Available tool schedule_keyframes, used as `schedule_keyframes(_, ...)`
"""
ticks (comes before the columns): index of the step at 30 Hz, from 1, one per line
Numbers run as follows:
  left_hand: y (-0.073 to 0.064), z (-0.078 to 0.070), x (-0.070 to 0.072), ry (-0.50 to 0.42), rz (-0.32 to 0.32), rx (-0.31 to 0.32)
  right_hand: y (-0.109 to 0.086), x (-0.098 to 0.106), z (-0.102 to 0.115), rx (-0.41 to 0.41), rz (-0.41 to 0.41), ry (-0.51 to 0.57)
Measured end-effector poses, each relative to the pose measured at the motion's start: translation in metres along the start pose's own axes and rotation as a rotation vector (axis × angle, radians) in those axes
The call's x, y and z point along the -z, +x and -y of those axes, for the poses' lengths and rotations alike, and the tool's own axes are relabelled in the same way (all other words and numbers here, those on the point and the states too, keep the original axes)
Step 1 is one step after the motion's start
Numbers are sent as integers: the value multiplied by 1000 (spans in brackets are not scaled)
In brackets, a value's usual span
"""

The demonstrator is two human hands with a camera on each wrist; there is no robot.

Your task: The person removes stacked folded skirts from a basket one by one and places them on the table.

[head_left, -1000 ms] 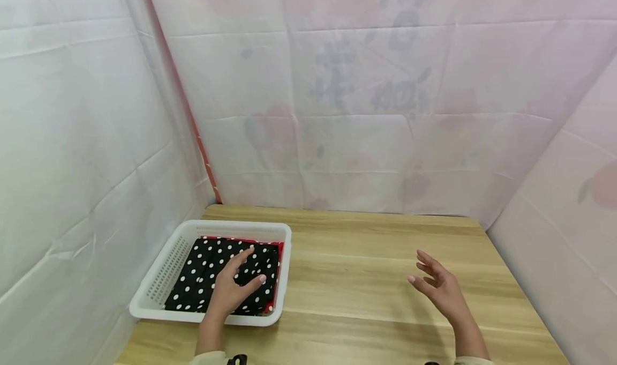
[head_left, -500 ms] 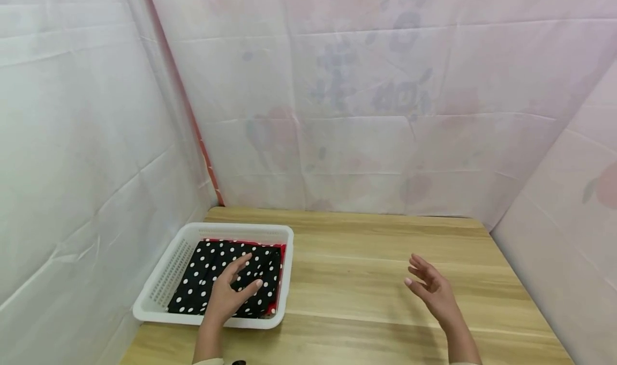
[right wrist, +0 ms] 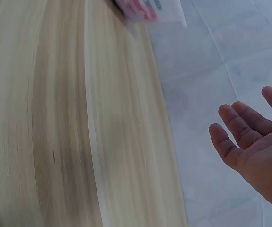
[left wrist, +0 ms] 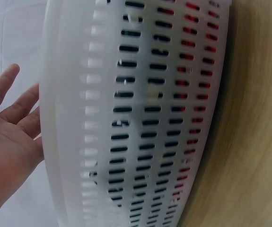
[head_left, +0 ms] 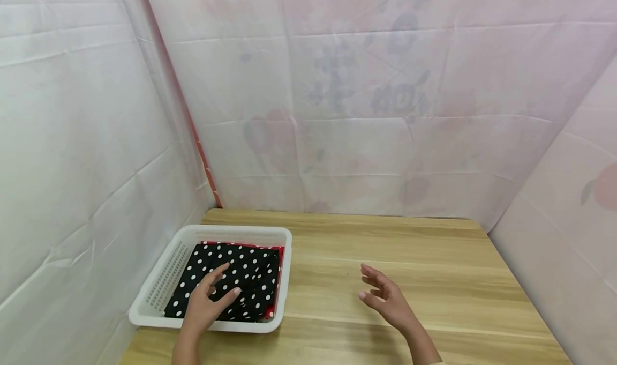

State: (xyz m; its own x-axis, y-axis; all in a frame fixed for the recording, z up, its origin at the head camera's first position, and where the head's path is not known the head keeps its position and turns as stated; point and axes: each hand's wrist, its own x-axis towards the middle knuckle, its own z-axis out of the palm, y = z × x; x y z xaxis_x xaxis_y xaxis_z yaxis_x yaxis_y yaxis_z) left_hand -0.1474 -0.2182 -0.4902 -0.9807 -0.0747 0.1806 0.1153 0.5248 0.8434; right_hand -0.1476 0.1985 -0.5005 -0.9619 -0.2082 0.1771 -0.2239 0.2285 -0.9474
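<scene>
In the head view a white plastic basket [head_left: 137, 311] stands at the left of the table. Folded inside it lies a black cloth with white dots [head_left: 241, 263], and red cloth [head_left: 280, 263] shows along its far and right edges. My left hand [head_left: 204, 303] is over the basket's near side, fingers spread and holding nothing. The left wrist view has the basket's slotted wall [left wrist: 98, 142] close up, with the hand [left wrist: 8, 132] beyond its rim. Right of the basket, my right hand [head_left: 388, 300] hovers above the table with loosely bent fingers and nothing in it.
The wooden table [head_left: 385, 247] extends right of the basket. White printed sheeting [head_left: 347, 140] encloses it at the back and on both sides. The right wrist view catches a corner of the basket [right wrist: 173, 14] at the top.
My right hand has moved left across the table, toward the basket. My left hand has shifted a little left and nearer. The basket and cloths have stayed in place.
</scene>
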Motion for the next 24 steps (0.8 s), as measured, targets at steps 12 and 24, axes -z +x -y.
schedule_keyframes(12, -1, 14, 25, 3, -43, 96, 22, -43, 15, 9, 173, 105)
schedule_keyframes(24, -1, 30, 36, -40, -127, 159, 44, -83, 50, 30, 297, 155)
